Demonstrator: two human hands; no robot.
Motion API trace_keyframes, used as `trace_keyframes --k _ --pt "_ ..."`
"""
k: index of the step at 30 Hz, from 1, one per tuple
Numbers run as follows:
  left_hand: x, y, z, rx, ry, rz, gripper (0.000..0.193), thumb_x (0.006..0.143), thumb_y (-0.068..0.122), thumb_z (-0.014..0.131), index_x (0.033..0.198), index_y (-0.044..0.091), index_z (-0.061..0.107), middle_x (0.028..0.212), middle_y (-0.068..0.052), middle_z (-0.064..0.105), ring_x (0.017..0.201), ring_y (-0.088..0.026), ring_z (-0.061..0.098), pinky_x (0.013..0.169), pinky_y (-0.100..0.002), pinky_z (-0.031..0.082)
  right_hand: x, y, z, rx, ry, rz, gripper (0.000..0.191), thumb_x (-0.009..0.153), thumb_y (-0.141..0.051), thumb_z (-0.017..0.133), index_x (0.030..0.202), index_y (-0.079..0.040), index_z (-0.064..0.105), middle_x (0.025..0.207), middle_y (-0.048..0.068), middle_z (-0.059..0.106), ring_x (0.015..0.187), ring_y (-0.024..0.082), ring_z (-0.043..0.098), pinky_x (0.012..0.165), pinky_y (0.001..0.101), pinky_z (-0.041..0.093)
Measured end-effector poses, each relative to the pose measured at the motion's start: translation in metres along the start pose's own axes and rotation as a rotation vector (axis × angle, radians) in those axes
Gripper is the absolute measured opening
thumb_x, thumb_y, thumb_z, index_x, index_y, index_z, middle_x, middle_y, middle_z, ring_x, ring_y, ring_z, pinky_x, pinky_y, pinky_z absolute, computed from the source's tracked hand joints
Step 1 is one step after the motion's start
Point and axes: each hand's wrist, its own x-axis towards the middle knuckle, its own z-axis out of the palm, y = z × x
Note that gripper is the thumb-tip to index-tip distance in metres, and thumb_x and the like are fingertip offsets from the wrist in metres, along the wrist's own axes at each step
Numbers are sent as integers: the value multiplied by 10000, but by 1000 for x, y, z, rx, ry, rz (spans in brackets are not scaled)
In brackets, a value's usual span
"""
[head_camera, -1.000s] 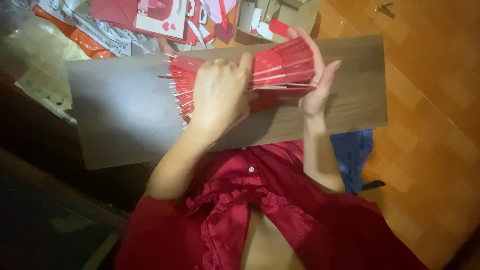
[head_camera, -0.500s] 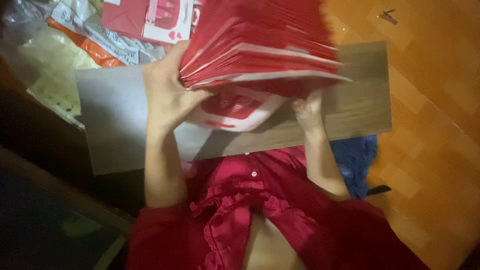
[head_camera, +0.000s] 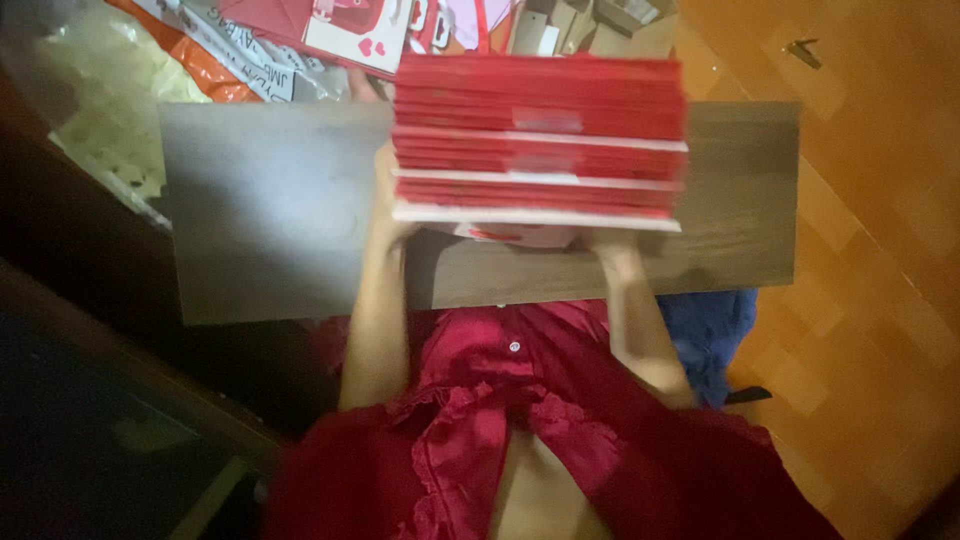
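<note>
One thick stack (head_camera: 540, 140) of red flat packets, a few white edges showing in it, held up over the grey worktop (head_camera: 270, 220), edge-on to the camera. Left hand (head_camera: 392, 205) is clamped on the stack's left end, thumb side showing, fingers hidden behind. Right hand (head_camera: 610, 245) is under the stack's near right corner and mostly covered; it seems to support or pinch the stack from below, but I can't tell how far it is closed. One loose white-and-red sheet (head_camera: 520, 235) peeks out just under the stack, touching it.

Risk: the stack is tall and gripped only at its ends, so the middle packets could slide or fan out and spill onto the worktop or floor (head_camera: 880, 200) if the squeeze loosens or the stack tilts. The loose sheet below could drop first.

Count: one stack, exact packet count unreadable, many; three white edges visible. Two hands. One worktop. Far left, a pile of plastic wrappers (head_camera: 220, 50) and red-white cards (head_camera: 360, 30), uncountable. Blue cloth (head_camera: 710, 330) near right, one.
</note>
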Motion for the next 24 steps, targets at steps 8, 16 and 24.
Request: trace_keyframes --k 8,16,24 --pt "-1 4 2 29 -8 14 461 876 187 831 1274 23 664 1087 -121 719 986 -214 696 914 -353 552 -3 5 1 2 0 31 1025 930 -550 711 1664 -113 145 1688 118 298 1578 272 317 1339 441 280" --pt "-4 130 28 682 -187 613 460 836 212 870 1206 13 683 981 -86 723 944 -204 709 957 -387 519 -19 21 -10 10 28 48 991 941 -468 741 1661 -103 167 1668 114 326 1556 271 342 1322 437 303" --pt "-31 229 70 1422 -313 828 320 844 131 784 1149 90 695 810 -20 689 768 -218 673 815 -389 510 -35 30 -11 94 94 49 962 952 -387 771 1659 -94 189 1648 109 354 1534 270 368 1304 432 327"
